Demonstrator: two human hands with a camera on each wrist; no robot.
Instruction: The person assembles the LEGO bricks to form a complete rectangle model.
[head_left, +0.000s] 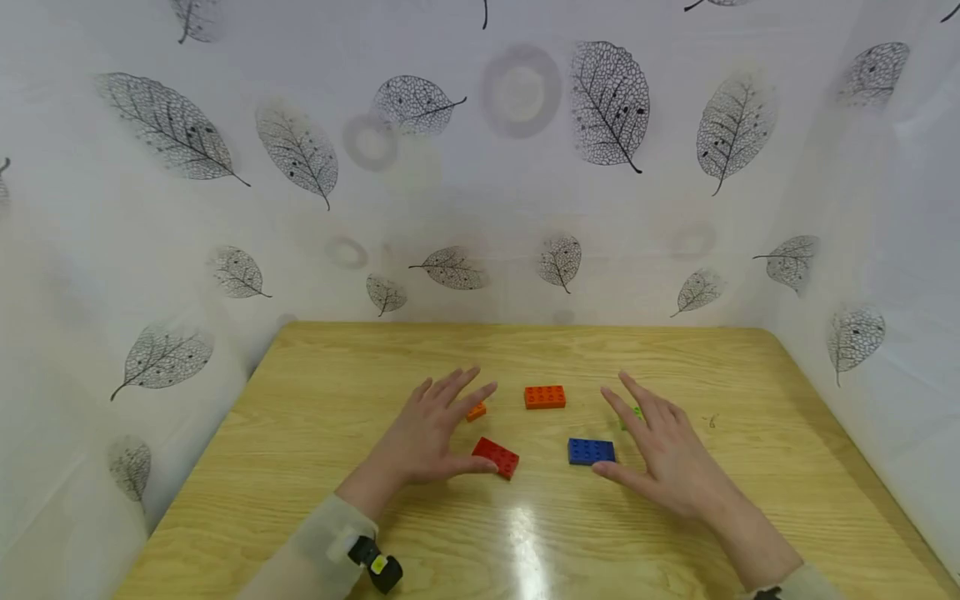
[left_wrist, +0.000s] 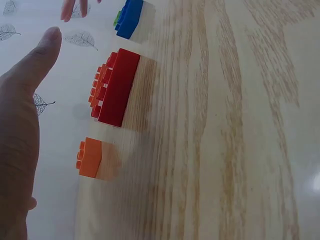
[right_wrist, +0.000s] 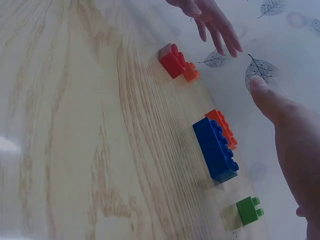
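Observation:
My left hand (head_left: 427,433) hovers with spread fingers over the left side of the bricks, holding nothing. Close to its thumb lies a red toy brick (head_left: 492,461); a small orange brick (head_left: 476,412) is partly hidden behind its fingers. My right hand (head_left: 663,450), fingers also spread and holding nothing, is above the right side. Near its thumb is a blue brick (head_left: 591,452). A small green brick (right_wrist: 249,211) is mostly covered by that hand in the head view. Farther back, between the hands, sits an orange-red brick (head_left: 544,397). All bricks lie apart, studs up.
The bricks lie on a light wooden table (head_left: 315,383) with rounded far corners. White curtains (head_left: 480,200) with a leaf print hang behind it and along both sides. A black wrist device (head_left: 377,565) is strapped over the left sleeve.

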